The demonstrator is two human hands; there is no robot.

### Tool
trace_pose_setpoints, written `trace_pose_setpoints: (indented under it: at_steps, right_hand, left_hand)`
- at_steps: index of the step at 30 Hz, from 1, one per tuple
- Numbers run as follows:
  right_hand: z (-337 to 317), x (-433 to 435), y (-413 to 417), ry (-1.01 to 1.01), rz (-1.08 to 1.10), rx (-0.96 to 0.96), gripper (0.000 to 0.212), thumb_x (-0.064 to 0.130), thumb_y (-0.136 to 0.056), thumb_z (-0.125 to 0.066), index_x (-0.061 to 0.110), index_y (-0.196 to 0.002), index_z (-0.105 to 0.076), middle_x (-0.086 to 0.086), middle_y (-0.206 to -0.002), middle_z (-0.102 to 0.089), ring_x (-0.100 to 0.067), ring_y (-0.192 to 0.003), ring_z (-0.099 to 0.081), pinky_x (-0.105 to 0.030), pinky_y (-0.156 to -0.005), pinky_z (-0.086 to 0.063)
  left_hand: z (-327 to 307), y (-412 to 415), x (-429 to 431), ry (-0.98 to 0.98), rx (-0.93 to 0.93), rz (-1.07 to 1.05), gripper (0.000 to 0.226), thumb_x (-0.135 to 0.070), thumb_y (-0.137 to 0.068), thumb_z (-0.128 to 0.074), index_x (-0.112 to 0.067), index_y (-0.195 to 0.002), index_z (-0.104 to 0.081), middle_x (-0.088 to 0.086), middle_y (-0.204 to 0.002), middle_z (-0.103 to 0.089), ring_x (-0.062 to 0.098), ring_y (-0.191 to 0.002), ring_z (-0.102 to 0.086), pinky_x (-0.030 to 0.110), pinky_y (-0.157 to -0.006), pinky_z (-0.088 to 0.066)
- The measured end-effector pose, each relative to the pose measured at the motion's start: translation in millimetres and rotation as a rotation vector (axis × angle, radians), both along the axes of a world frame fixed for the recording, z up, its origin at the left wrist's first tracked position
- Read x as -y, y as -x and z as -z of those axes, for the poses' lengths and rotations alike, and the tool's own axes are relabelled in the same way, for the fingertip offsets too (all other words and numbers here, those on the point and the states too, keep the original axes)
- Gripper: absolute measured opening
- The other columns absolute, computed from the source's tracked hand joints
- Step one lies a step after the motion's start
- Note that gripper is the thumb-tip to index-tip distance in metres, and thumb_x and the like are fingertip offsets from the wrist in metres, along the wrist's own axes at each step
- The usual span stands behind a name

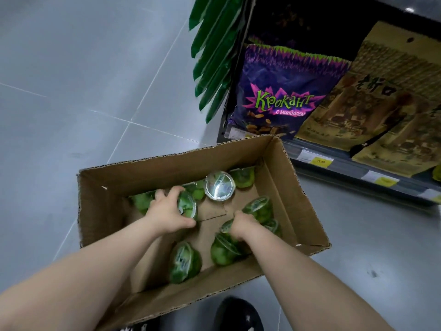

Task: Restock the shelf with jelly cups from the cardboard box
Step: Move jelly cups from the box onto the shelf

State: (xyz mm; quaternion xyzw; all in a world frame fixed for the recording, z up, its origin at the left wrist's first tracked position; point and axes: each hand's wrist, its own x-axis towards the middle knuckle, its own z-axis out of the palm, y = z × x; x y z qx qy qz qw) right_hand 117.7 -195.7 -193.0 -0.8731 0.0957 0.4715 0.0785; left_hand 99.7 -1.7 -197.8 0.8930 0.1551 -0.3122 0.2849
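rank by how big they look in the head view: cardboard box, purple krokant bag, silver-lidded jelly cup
1. cardboard box
2. purple krokant bag
3. silver-lidded jelly cup
This is apparent size only; the bag sits farther from the camera than the box.

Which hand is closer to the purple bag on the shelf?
Right. The right hand is in the box below the purple bag; the left hand grips a jelly cup farther left.

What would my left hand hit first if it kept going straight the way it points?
The left hand grips a jelly cup; straight beyond it stands the foil-topped cup, probably first, though depth is unclear.
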Motion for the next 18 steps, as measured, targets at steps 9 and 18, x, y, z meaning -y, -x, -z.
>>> trace_pose_setpoints:
  at_steps: [9, 18]
  right_hand:
    - [22.7, -20.7, -3.5, -0.027, -0.404, 0.131, 0.050, 0.020, -0.088, -0.060, 0.021, -0.136, -0.045, -0.011, -0.139, -0.042, -0.032, -0.127, -0.034, -0.039, -0.105, -0.037]
    - [20.1, 0.1, -14.8, -0.058, -0.718, 0.018, 0.065, 0.022, -0.084, -0.065, 0.034, -0.143, -0.038, -0.008, -0.144, -0.035, -0.028, -0.132, -0.032, -0.037, -0.110, -0.031]
  left_hand:
    - [0.9, 11.2, -21.3, 0.065, 0.025, -0.064, 0.098, -0.043, -0.059, -0.081, -0.038, -0.141, -0.029, 0.011, -0.128, -0.032, 0.032, -0.119, -0.045, 0.033, -0.104, -0.040]
    - [0.8, 16.0, -27.0, 0.050, -0.007, -0.033, 0.098, -0.041, -0.059, -0.081, -0.039, -0.142, -0.028, 0.010, -0.128, -0.031, 0.032, -0.120, -0.044, 0.035, -0.103, -0.041]
